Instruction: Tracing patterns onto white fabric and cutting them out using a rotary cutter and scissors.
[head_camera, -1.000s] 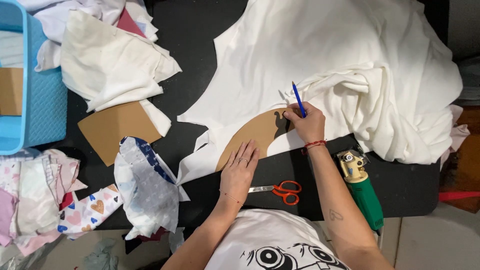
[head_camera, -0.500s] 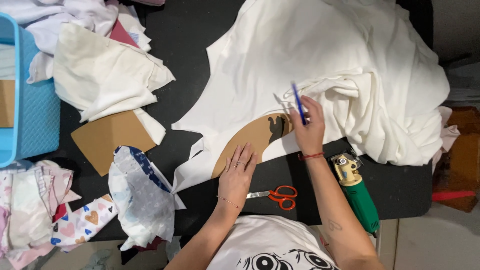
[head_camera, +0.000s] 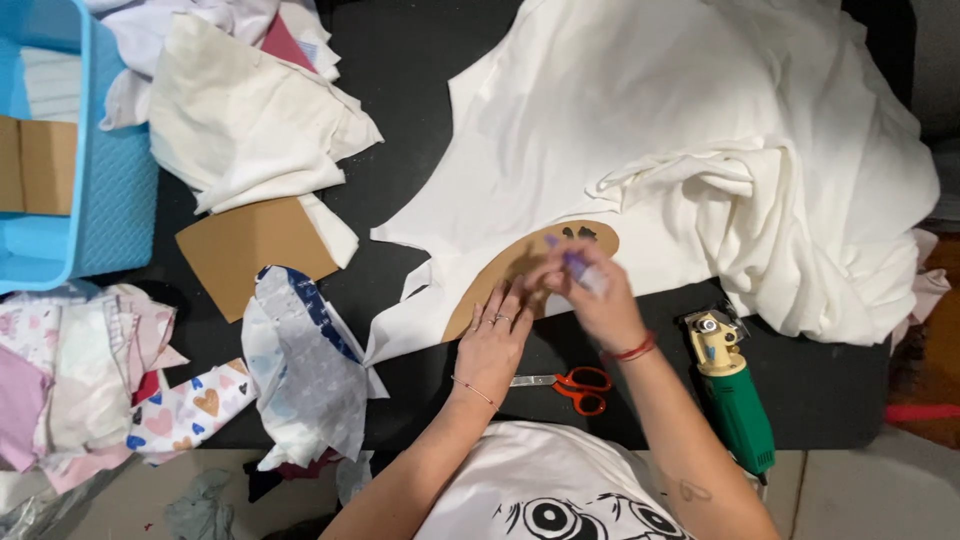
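Left hand (head_camera: 492, 340) open, flat, fingers spread, pressing the lower end of a brown cardboard pattern (head_camera: 500, 275) onto white fabric (head_camera: 700, 130) on the black tabletop (head_camera: 420, 120). Right hand (head_camera: 590, 295) closed around a blue pen (head_camera: 572, 262), blurred, resting over the pattern's middle. Pattern's long axis running from 7 o'clock to 1 o'clock, its rounded far end at 1 o'clock from both hands; right hand nearer that end, left hand nearer the lower end. Pen tip lost in blur, contact with the card not readable. Pattern's middle hidden beneath the hands. Orange-handled scissors (head_camera: 570, 385) at 6 o'clock of the right hand, near the wrist. Green rotary cutter (head_camera: 735, 400) at 4 o'clock, apart. Second cardboard piece (head_camera: 250, 245) well away at 9 o'clock; blue basket (head_camera: 110, 200) cut off by the frame's edge.
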